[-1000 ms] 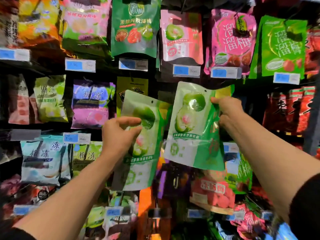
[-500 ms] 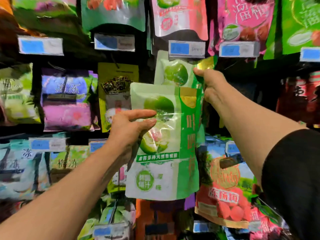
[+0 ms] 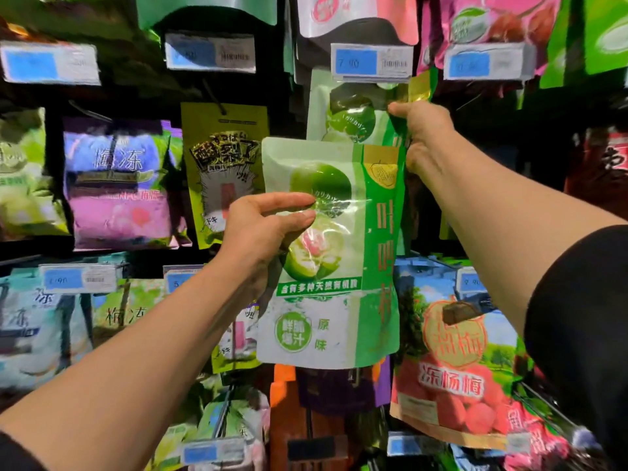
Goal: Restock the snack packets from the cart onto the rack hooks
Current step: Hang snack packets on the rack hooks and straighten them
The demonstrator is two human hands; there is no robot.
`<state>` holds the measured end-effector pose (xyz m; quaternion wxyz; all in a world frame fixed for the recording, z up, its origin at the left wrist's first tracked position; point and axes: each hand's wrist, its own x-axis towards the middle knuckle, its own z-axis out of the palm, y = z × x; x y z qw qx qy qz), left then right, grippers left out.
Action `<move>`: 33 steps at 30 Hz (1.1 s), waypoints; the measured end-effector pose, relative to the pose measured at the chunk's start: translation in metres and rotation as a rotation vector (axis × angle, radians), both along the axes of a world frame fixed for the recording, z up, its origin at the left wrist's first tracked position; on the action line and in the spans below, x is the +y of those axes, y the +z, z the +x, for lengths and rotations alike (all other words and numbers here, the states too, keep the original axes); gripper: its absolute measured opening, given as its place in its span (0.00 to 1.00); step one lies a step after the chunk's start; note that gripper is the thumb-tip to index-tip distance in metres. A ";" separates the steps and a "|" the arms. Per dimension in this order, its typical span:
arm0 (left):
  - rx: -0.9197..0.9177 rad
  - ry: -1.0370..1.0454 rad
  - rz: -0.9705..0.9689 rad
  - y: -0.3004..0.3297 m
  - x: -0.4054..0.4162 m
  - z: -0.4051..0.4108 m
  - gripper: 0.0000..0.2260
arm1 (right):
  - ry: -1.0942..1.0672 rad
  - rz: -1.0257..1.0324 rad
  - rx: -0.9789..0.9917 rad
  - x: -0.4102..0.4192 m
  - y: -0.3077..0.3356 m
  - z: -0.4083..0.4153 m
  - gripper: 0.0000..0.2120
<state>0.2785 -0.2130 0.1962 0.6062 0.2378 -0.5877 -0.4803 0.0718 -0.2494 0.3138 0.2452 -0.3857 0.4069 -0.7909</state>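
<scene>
Up at the rack, our right hand [image 3: 423, 137] has lifted its pinched packet [image 3: 343, 110] under the price tag [image 3: 372, 62], nearly hooked; left hand [image 3: 261, 229] grips the next packet [image 3: 336, 266].

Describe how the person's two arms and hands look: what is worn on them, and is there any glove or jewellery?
Both forearms are bare. The right arm has a black sleeve pushed up near the elbow. The left arm shows only a dark sleeve edge at the frame's bottom corner. The left hand and right hand wear no gloves; no rings or watch are visible.
</scene>
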 end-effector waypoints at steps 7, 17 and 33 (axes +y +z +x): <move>0.016 -0.012 0.022 -0.002 -0.005 -0.001 0.09 | -0.094 0.027 0.117 -0.007 0.007 0.004 0.09; -0.032 -0.003 0.026 -0.013 -0.012 -0.004 0.09 | -0.158 -0.014 0.223 -0.006 -0.005 -0.002 0.06; -0.020 0.015 -0.013 0.001 -0.015 0.001 0.10 | -0.650 0.042 0.162 0.002 -0.028 -0.012 0.34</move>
